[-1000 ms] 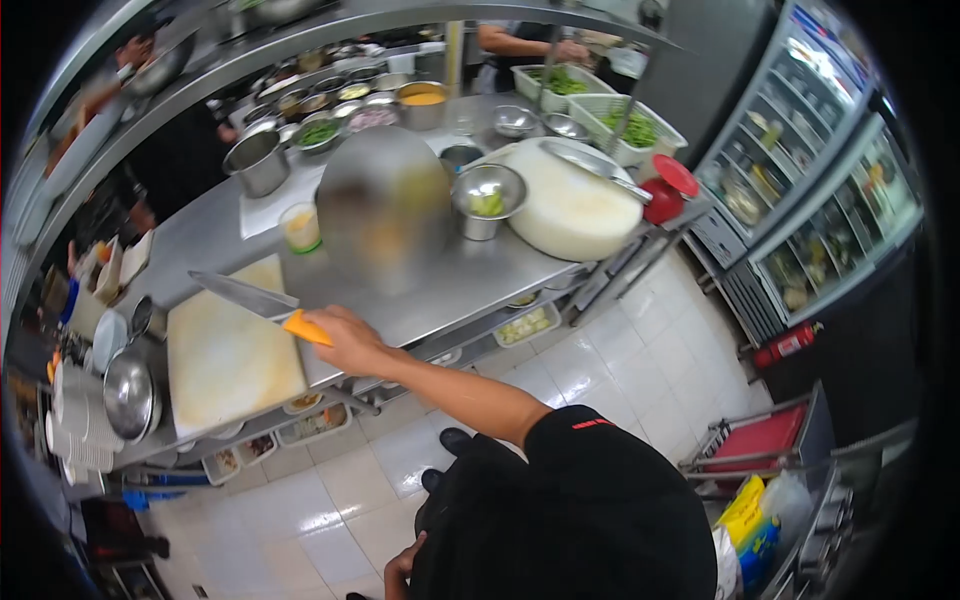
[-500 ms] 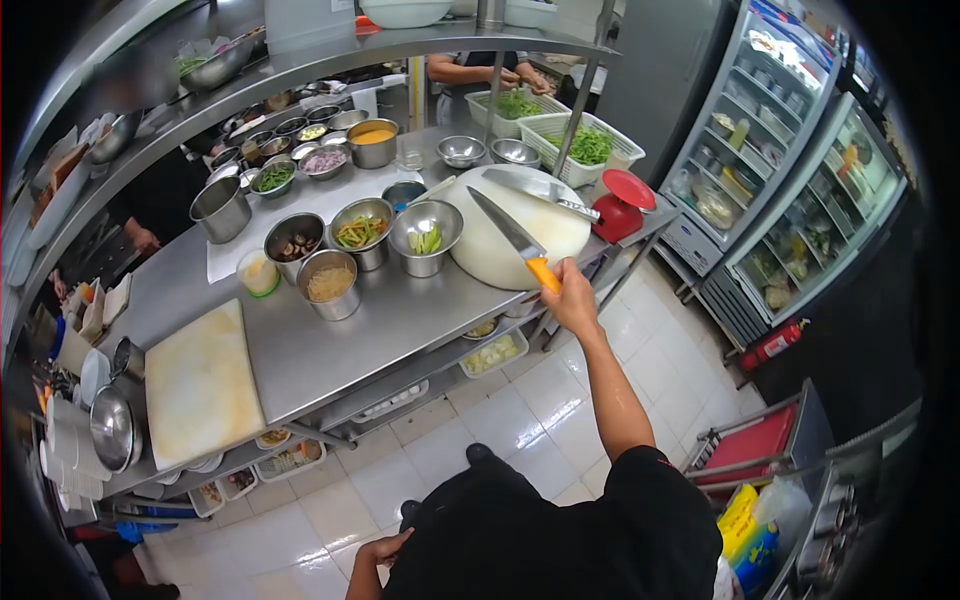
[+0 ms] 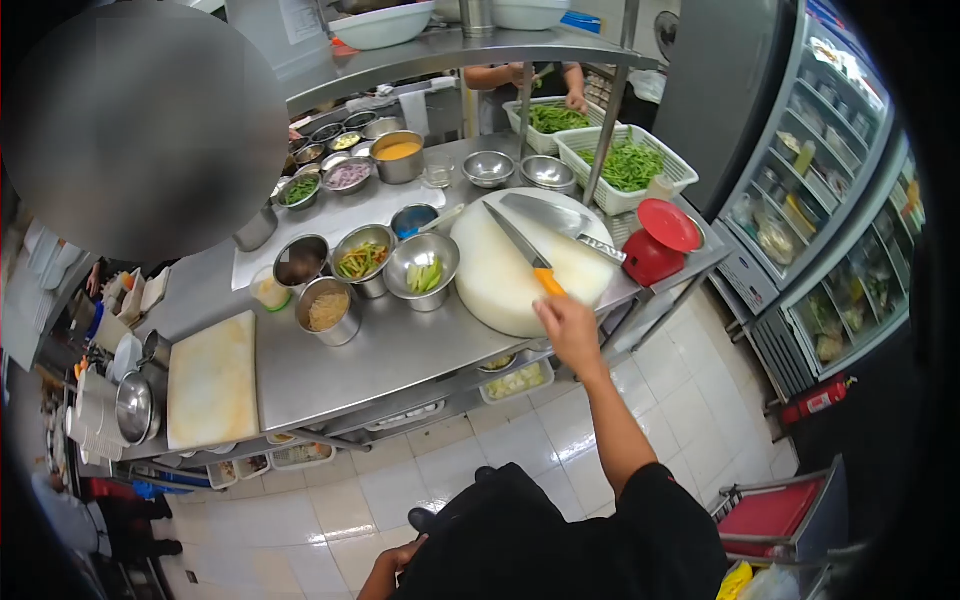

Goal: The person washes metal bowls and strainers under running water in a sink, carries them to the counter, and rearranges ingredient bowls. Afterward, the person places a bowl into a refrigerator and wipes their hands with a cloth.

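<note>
flat board: the pale cutting board lies bare at the left end of the counter; the right hand was over it a second ago and is now well away.
pots: a pot of pale strands stands near, a pot of cut peppers just beyond it.
left hand: low on the near side, against the dark clothing, the left hand is partly hidden; i cannot tell whether it is wide or narrow.
steel bowl: the bowl with green slices sits just left of the round block.
knife: the yellow-handled knife was held up half a second ago; it now appears to lie on the block, tip far and left, handle near and right.
cleaver: the broad cleaver lies on the block's far right part, beside the knife.
right hand: the right hand is at the handle's near end, fingers seemingly curled; contact is too unclear to tell. the knife looks set down, so i judge the hand is letting go.
scale: the red scale stands right of the block.
</note>
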Action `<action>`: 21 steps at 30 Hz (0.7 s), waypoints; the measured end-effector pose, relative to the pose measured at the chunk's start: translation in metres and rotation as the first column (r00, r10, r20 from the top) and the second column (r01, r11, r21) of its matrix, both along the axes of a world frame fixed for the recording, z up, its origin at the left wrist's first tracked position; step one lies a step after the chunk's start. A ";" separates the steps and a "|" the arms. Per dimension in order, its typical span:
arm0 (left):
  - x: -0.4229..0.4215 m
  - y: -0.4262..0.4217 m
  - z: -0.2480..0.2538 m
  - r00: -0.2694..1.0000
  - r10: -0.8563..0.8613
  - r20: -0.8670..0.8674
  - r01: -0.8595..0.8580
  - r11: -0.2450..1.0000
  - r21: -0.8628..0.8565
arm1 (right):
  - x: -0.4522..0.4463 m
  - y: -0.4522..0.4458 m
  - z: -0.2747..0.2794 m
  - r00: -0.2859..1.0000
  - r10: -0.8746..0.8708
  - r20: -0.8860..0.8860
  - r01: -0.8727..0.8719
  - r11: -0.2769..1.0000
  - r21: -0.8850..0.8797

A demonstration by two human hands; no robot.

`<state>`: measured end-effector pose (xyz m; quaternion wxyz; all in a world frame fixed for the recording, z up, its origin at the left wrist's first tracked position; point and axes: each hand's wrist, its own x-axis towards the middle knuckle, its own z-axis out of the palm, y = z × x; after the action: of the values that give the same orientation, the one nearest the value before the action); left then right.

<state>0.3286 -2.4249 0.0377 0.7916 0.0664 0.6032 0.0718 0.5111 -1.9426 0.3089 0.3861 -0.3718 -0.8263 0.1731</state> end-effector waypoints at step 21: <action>-0.042 0.175 -0.041 0.557 -0.780 -0.285 0.826 0.482 0.293 | 0.110 -0.284 -0.321 0.761 0.393 0.516 0.147 0.670 -0.728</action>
<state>0.2865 -2.2504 -0.0031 0.6660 0.5022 0.5175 -0.1908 0.6215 -2.2270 -0.0119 -0.1124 -0.4688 -0.7896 0.3796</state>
